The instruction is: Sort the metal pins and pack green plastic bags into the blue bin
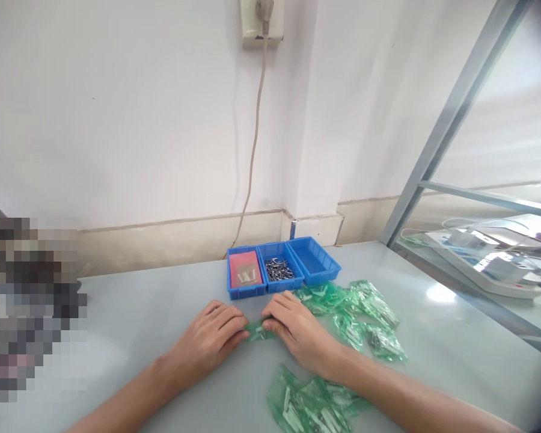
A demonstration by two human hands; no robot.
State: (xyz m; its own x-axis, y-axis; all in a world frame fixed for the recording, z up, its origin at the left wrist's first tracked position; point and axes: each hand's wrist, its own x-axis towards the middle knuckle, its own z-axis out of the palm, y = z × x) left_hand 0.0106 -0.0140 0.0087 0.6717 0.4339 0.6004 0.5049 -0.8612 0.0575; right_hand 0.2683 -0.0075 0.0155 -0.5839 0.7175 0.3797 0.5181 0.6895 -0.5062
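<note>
Between my two hands, just in front of the blue trays, is a small green plastic bag (pixel 260 331) with pale pieces inside. My left hand (pixel 214 329) has its fingers closed on the bag's left end. On the right end, my right hand (pixel 297 331) grips with thumb and fingers. Several similar green bags (pixel 365 307) holding white and metal pieces lie in a heap to the right of my right hand. A second group of green bags (pixel 311 406) lies nearer to me, partly under my right forearm.
Three blue trays stand in a row: one with a pink sheet and small pieces (pixel 238 264), one of metal screws (pixel 278 270), and a bare one (pixel 313 258). A cord (pixel 253 144) hangs from a wall socket. A metal frame (pixel 455 120) stands right; a blurred-out area lies left.
</note>
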